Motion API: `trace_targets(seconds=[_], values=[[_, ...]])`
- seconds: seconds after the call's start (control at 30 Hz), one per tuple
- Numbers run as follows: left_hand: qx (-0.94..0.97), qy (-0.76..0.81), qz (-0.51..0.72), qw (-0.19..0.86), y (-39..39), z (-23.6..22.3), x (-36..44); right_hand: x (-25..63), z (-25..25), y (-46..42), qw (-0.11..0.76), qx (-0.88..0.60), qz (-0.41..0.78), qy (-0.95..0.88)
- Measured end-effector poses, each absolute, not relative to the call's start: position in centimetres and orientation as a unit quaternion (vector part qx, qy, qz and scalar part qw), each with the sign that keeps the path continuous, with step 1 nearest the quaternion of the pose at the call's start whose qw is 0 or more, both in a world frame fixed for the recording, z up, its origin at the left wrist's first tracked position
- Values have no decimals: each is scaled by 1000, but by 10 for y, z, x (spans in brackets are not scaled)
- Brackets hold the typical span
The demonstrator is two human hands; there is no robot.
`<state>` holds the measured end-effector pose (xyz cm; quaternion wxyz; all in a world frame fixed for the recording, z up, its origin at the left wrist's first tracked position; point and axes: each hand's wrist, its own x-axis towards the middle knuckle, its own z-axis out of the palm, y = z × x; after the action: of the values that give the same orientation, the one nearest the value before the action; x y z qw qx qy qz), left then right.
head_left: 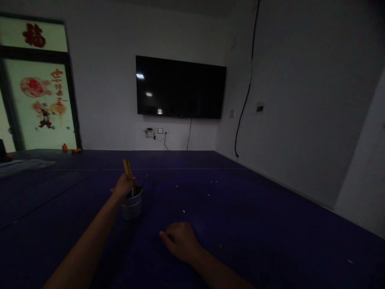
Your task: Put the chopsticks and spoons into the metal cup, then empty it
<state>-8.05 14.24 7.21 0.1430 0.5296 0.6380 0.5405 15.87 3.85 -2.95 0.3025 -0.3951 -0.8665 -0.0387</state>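
Observation:
My left hand (123,185) reaches out over a round grey container (131,209) on the dark blue-purple surface. Its fingers are closed around a small bundle of yellowish wooden sticks (127,168), whose upper ends stick up above the hand. Whether their lower ends are still inside the container is hidden. A thin dark stick (144,182) leans out over the container's right rim. To the right and nearer to me, my right hand (181,241) rests on the surface with curled fingers, and nothing shows in it.
Small white scraps (183,211) lie scattered over the surface (255,224). At the far left are small orange objects (65,147) and a pale sheet (27,165). A black cable (245,102) hangs down the right wall. A television (180,88) is mounted on the back wall.

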Motion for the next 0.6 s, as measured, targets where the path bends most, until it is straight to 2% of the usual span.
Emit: trace_targets(seconds=[0.13,0.27,0.6], values=[[518,600,578,193,138,77,-80,159,-31,40,300,-387,-41,-871],[510,546,634,201,132,88,-86,159,-30,39,298,-397,-35,-868],[473,415,768,119,93,145,-105,158,-28,38,284,-395,-39,-873]])
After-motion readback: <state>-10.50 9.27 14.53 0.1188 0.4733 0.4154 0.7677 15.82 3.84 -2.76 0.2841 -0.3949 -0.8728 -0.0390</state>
